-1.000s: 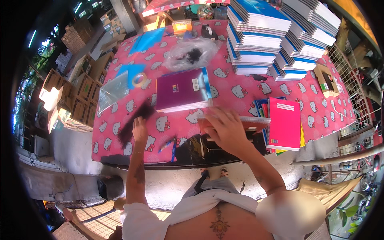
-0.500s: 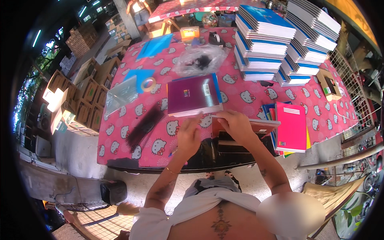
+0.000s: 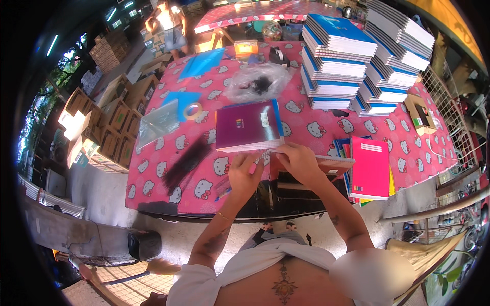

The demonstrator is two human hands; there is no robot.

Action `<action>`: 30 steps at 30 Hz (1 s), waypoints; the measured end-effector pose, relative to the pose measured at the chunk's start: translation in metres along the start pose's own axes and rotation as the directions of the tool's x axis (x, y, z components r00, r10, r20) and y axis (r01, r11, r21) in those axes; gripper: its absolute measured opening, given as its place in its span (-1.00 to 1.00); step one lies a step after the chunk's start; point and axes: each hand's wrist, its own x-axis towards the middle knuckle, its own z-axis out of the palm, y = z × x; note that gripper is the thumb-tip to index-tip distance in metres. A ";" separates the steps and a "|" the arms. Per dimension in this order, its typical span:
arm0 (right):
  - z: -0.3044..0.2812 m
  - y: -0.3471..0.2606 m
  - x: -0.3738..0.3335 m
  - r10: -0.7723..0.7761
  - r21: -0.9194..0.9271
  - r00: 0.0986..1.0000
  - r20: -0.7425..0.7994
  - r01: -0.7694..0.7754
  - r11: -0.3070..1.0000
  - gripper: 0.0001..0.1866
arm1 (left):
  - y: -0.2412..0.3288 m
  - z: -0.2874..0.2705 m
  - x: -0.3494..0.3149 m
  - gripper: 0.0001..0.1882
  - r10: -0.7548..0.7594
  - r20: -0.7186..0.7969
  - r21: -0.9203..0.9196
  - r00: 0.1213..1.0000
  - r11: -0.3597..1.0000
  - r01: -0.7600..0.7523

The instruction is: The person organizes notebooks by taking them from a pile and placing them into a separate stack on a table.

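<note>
A small stack of notebooks with a glossy purple cover (image 3: 245, 125) lies in front of me, a blue sheet edge showing behind it. My left hand (image 3: 245, 174) is just below the stack's near edge, its fingers bent together. My right hand (image 3: 300, 162) has its thumb and forefinger pinched at the stack's near right corner. Whatever the fingertips hold is too small to make out. Beneath my right hand stands a reddish-brown, box-like fixture (image 3: 334, 166) with a dark opening. A bundle of thin black strands (image 3: 188, 166) lies left of my left hand.
Tall piles of spiral notebooks (image 3: 337, 66) stand at the back right. A pink notebook (image 3: 368, 168) tops others at right. Clear plastic wrap (image 3: 258, 81), a tape roll (image 3: 193, 111) and blue sheets (image 3: 201, 64) lie farther back. Cartons (image 3: 109, 122) stand left; a person (image 3: 171, 28) is beyond.
The view has tilted up slightly, bringing more of the person at the back into sight. Both my hands stay at the stack's near edge, their fingers shifting only a little.
</note>
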 end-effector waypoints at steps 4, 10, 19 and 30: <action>-0.004 -0.002 0.002 0.003 0.036 1.000 0.019 -0.004 0.999 -0.88 | 0.000 0.005 -0.003 -0.79 -0.092 0.014 -0.051 0.996 0.994 0.093; -0.009 -0.006 0.001 -0.032 0.033 0.996 0.083 0.029 0.999 -0.88 | -0.004 -0.007 0.013 -0.75 0.024 0.232 0.009 0.973 1.000 -0.027; -0.007 0.002 -0.003 0.019 0.009 0.991 0.134 -0.020 1.000 -0.87 | -0.012 -0.004 0.039 -0.66 0.235 0.482 -0.144 0.844 0.971 -0.189; -0.041 -0.001 -0.015 -0.085 -0.085 0.990 0.112 0.095 0.992 -0.75 | -0.027 -0.001 0.038 -0.65 0.267 0.512 -0.134 0.817 0.964 -0.231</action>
